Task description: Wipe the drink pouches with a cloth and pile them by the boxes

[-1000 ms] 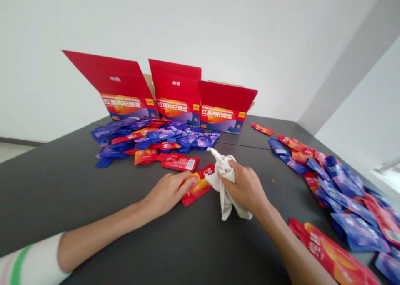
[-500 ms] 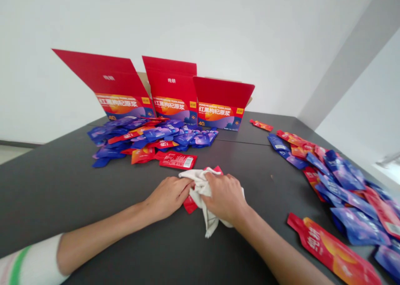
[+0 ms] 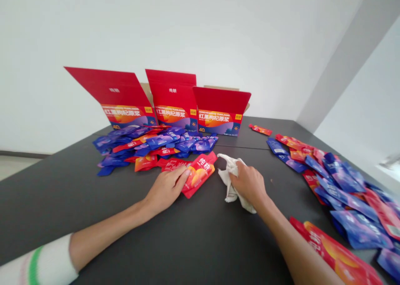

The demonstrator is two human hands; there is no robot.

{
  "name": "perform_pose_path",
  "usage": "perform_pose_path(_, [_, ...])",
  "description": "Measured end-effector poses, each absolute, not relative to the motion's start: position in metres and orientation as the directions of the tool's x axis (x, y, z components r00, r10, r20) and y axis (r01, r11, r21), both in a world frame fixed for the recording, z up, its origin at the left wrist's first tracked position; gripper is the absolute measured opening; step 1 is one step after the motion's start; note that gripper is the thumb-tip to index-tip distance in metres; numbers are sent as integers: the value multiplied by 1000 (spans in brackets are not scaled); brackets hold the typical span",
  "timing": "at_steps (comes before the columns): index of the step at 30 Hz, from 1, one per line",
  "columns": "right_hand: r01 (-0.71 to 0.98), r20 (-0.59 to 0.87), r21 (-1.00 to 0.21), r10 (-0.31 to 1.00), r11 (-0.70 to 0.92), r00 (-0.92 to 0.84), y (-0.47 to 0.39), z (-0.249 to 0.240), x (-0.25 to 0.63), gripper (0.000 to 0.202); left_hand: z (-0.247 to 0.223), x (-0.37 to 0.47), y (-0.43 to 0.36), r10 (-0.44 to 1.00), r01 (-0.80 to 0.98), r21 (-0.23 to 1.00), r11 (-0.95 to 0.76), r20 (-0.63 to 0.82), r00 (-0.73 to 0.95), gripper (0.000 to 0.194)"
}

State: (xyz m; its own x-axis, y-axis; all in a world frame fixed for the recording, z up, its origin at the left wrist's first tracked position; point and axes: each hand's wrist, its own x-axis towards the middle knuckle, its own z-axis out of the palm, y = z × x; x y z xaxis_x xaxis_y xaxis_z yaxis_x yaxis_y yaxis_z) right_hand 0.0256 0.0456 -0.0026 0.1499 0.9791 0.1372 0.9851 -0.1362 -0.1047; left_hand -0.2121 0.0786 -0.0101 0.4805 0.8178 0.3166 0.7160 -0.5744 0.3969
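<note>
My left hand (image 3: pixel 167 190) grips a red pouch (image 3: pixel 200 172) by its left side, thumb on top, and tilts it so its printed front with orange fruit shows. Bunched in my right hand (image 3: pixel 250 184) is a white cloth (image 3: pixel 230 178), apart from the pouch and just to its right. Another red pouch (image 3: pixel 173 164) lies partly hidden behind my left hand, at the near edge of a pile of blue and red pouches (image 3: pixel 162 141).
Three red cartons with raised lids (image 3: pixel 175 116) stand behind the pile. Along the right side lies a second heap of pouches (image 3: pixel 337 185). A single red pouch (image 3: pixel 261 130) rests at the back right, and a larger-looking one (image 3: pixel 337 256) lies partly behind my right forearm.
My right hand has drawn the cloth away to the right, off the red pouch. My left hand still holds the pouch, now uncovered with its front in sight. The view has tilted up slightly.
</note>
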Motion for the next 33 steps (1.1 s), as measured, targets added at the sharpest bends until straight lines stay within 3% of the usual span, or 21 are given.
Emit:
perform_pose_path(4, [977,141,-168,978,-131,155,47,-5,36,30,1,-216,131,810,799,292,-526,458,366,34])
perform_pose_path(11, [964,86,-230,984,-133,156,50,-11,36,35,-10,-207,169,735,839,127,-529,563,378,34])
perform_pose_path(15, [965,88,-241,988,-105,130,51,-10,38,37,-26,-205,162,618,695,-54,-717,411,670,50])
perform_pose_path(18, [968,89,-236,990,-84,108,49,-8,38,33,-32,-208,169,609,677,-129,-725,340,717,50])
perform_pose_path(27, [954,129,-265,976,-139,178,49,-1,49,34,-10,-199,171,526,660,-226,-716,447,724,49])
perform_pose_path(33, [960,30,-216,981,-179,190,47,-2,50,33,55,-104,164,449,528,-134,-839,379,809,62])
